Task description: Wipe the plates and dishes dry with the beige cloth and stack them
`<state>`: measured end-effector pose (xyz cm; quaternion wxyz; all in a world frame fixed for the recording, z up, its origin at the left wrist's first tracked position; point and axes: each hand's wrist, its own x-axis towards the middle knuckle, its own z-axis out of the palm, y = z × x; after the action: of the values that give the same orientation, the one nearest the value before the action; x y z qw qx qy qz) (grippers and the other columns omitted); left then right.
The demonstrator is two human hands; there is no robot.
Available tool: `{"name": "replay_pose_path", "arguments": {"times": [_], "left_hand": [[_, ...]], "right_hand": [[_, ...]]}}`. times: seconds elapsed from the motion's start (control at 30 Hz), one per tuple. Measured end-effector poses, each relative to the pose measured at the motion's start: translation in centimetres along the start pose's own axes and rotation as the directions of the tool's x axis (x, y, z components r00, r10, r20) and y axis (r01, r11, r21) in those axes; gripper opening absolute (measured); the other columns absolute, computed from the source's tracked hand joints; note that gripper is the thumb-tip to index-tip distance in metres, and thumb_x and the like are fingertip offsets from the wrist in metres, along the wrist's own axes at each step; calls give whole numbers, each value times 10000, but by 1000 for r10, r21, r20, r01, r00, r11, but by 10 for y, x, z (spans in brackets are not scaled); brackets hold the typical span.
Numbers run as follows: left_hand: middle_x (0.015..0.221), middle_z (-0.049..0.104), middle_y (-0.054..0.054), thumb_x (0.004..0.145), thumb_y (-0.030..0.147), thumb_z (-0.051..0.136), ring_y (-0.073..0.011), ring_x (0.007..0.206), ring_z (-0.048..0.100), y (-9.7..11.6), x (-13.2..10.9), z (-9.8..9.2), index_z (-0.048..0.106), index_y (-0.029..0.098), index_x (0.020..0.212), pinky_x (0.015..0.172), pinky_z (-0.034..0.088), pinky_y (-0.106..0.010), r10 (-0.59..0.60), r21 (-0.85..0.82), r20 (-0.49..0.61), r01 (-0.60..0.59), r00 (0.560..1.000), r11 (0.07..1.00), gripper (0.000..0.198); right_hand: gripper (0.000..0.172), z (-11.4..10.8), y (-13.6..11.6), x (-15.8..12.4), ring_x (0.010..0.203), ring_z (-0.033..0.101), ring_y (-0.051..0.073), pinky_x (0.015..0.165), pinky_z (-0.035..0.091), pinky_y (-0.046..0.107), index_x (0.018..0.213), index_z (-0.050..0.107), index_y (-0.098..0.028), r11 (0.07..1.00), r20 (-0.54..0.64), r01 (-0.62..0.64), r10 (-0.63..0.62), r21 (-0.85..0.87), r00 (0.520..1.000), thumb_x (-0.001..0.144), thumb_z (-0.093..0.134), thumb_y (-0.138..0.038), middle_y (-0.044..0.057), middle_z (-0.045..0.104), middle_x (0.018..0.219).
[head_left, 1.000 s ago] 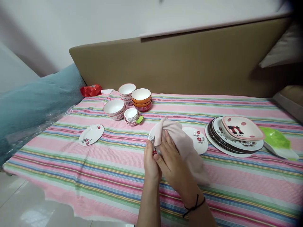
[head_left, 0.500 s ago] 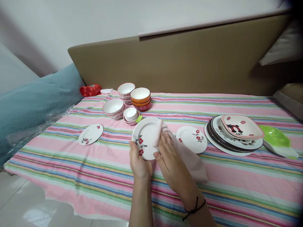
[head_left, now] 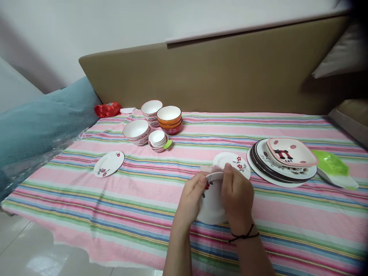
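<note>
A white plate with red flowers (head_left: 211, 205) is held tilted up between my two hands, low over the striped cloth. My left hand (head_left: 191, 197) grips its left rim, thumb on the near face. At the upper right rim, my right hand (head_left: 237, 191) has its fingers closed on the plate's edge. A bit of pale pink cloth (head_left: 208, 168) shows behind the plate's top; most of it is hidden. Just beyond my hands lies another flowered plate (head_left: 228, 159), partly covered by my right hand. A third flowered plate (head_left: 109, 164) rests at the left.
Stacked plates (head_left: 276, 172) under a cat dish (head_left: 293, 151) stand at the right, beside a green leaf-shaped dish (head_left: 333, 168). White bowls (head_left: 136, 130), orange bowls (head_left: 169, 115) and small dishes (head_left: 157, 138) stand back left, near a red packet (head_left: 108, 110).
Both hands have moved right and down with the plate, which is now tipped more upright. My right hand has gone from flat on the cloth over the plate to closed at the rim.
</note>
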<state>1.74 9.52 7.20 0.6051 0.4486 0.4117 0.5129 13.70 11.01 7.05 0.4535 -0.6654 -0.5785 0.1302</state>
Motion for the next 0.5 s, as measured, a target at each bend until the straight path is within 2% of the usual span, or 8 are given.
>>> {"name": "replay_pose_path", "arguments": {"times": [0.07,0.13,0.23,0.3,0.4,0.47,0.5], "left_hand": [[775,627,-40,877,451,558,-153,709,539,-1,2,1,691,148,902,649,396,-236,12,-73,-81,-18,997,997,331],[768,631,-36,858,464,575,-159,703,562,-1,5,2,676,154,901,651,423,-245,16,-180,-244,-62,970,982,328],[724,614,-17,848,476,582,-151,669,563,0,9,2,662,159,882,619,437,-238,37,-203,-439,-139,898,969,329],[710,603,-8,851,467,581,-144,669,558,1,10,0,661,157,871,618,437,-230,69,-155,-474,-161,878,975,321],[733,617,-10,856,463,574,-140,692,563,-1,10,-1,649,154,822,644,444,-231,76,-122,-536,-166,841,978,320],[725,619,-9,841,478,586,-137,678,560,-4,11,-3,635,151,779,633,440,-227,53,-129,-591,-160,805,979,337],[713,616,-6,830,488,597,-136,667,557,-5,11,-4,632,150,769,622,436,-225,44,-136,-609,-158,792,978,346]], "right_hand": [[487,-3,4,2,571,478,181,561,305,294,609,462,-221,993,19,-113,113,34,993,964,268,-493,18,511,565],[472,-3,7,3,548,433,159,542,294,279,605,410,-225,969,100,-195,181,154,978,952,299,-525,-16,454,544],[424,1,7,4,564,404,139,537,315,258,647,399,-225,901,257,-241,152,360,954,926,370,-543,-45,421,578],[384,5,4,4,615,448,145,574,363,256,689,463,-222,848,292,-263,136,460,947,906,424,-537,-41,477,631],[326,10,-1,1,902,572,190,796,444,298,933,631,-224,733,249,-299,180,612,952,887,472,-505,10,655,924],[369,12,-2,0,1143,530,208,969,398,341,1117,647,-241,642,244,-307,188,703,952,883,479,-473,25,646,1171],[379,12,-2,-1,1204,502,212,1010,377,355,1145,651,-246,614,246,-307,184,727,952,879,481,-455,24,628,1231]]}}
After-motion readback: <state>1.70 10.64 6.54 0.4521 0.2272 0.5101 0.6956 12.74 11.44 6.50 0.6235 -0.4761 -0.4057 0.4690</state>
